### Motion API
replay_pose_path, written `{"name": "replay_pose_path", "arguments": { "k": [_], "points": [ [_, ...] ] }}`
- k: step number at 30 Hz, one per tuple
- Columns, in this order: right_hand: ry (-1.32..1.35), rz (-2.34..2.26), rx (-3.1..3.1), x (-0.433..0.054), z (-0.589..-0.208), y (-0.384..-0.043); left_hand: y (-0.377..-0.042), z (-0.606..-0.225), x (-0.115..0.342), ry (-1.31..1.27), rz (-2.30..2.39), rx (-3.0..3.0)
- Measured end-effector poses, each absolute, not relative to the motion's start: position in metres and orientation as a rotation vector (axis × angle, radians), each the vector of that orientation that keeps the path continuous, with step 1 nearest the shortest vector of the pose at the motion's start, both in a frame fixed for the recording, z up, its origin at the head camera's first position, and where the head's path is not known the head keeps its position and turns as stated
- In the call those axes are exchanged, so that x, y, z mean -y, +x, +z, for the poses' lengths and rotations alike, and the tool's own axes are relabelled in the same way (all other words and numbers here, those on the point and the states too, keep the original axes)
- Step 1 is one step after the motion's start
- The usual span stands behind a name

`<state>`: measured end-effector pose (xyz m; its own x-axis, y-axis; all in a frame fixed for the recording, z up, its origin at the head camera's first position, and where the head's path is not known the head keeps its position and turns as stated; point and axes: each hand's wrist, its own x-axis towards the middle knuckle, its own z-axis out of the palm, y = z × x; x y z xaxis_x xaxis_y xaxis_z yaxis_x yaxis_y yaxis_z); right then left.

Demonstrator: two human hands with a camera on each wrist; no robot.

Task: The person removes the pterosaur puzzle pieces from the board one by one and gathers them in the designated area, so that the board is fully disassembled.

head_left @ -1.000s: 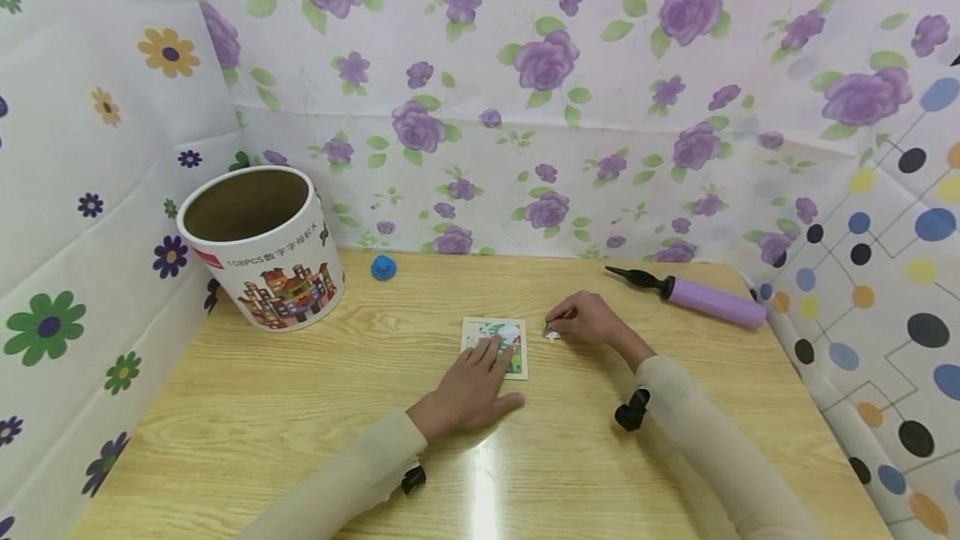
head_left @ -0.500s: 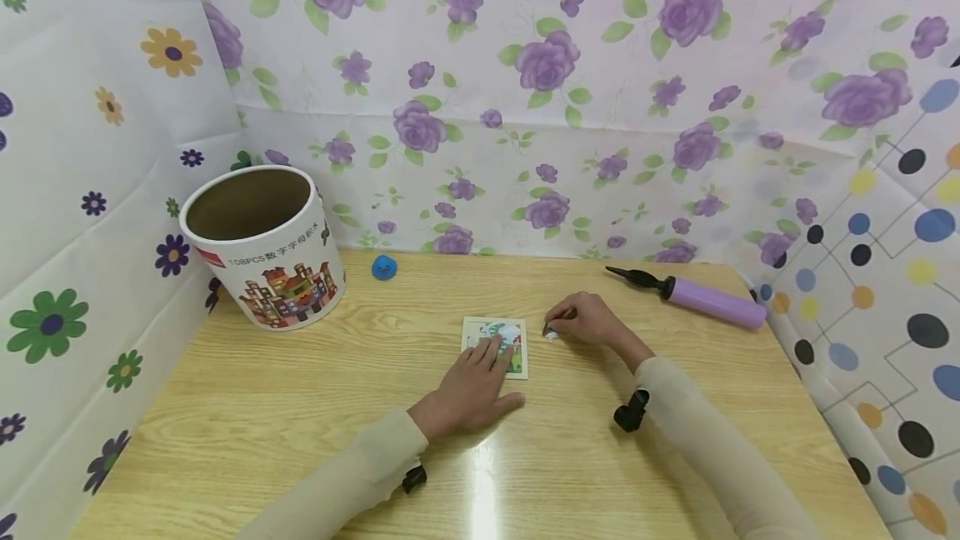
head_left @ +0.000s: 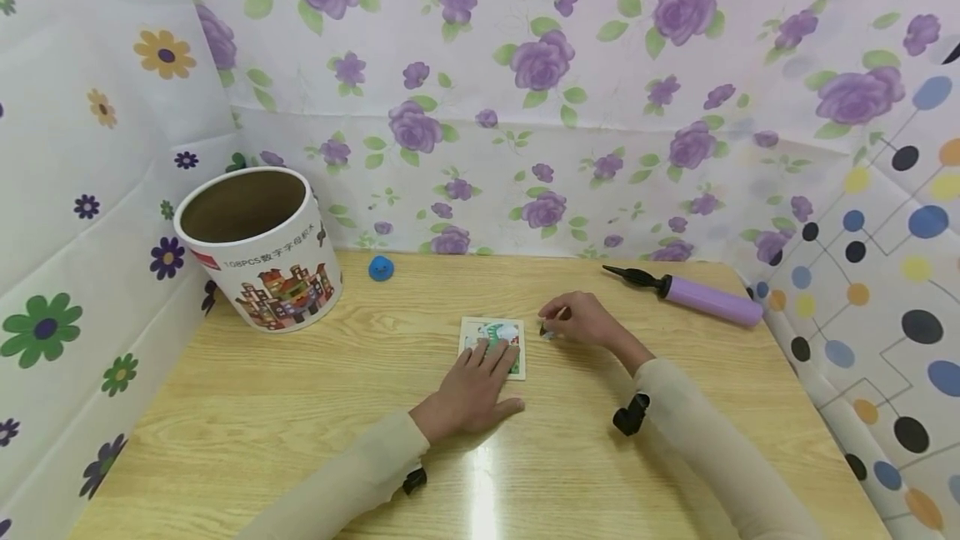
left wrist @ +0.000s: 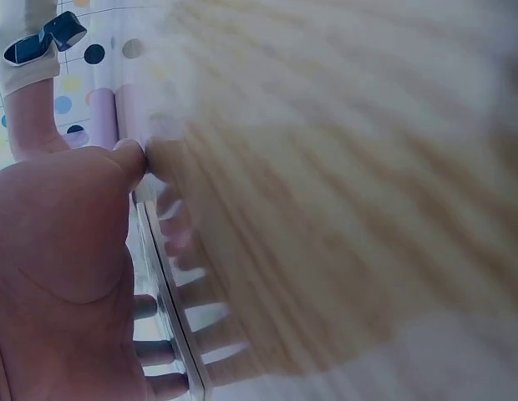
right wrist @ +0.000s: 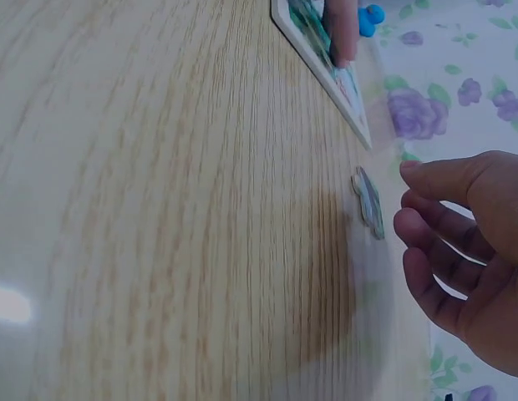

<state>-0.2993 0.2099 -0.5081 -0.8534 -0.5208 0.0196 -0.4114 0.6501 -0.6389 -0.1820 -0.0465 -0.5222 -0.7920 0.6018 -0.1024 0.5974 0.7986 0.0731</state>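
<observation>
In the head view my left hand (head_left: 472,390) rests on a small square jigsaw puzzle (head_left: 492,330) with a white border, its fingers laid straight over the lower part of the picture. The left wrist view shows the palm beside the board's edge (left wrist: 171,292). To the right of the board, my right hand (head_left: 583,321) hovers over a small puzzle piece (right wrist: 369,203) with a wavy outline. The right wrist view shows that piece flat on the table, a short gap from the loosely curved thumb and fingers, which hold nothing.
A large white printed bucket (head_left: 258,248) stands at the back left, with a small blue toy (head_left: 381,268) beside it. A purple hand pump (head_left: 708,300) with a black nozzle lies at the back right. Patterned cloth (head_left: 465,107) hangs around the wooden table (head_left: 300,407).
My left fingers have drawn back slightly and come closer together, uncovering more of the picture's upper part. My right fingertips have shifted slightly at the loose piece. The head view has moved a little.
</observation>
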Motion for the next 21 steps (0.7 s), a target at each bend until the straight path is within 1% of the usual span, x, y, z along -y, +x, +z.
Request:
{"name": "replay_pose_path", "arguments": {
  "k": [5,13,21],
  "points": [
    [-0.792,-0.976,-2.684,-0.201,-0.504,-0.299,-0.183,-0.529,0.045,0.982,0.023,-2.884],
    [-0.803,-0.942,-2.663,-0.182,-0.497,-0.301,-0.181,-0.518,0.042,1.002,0.017,-2.893],
    [-0.901,-0.960,-2.628,-0.163,-0.498,-0.309,-0.181,-0.518,0.042,1.026,0.041,-2.879]
  ]
}}
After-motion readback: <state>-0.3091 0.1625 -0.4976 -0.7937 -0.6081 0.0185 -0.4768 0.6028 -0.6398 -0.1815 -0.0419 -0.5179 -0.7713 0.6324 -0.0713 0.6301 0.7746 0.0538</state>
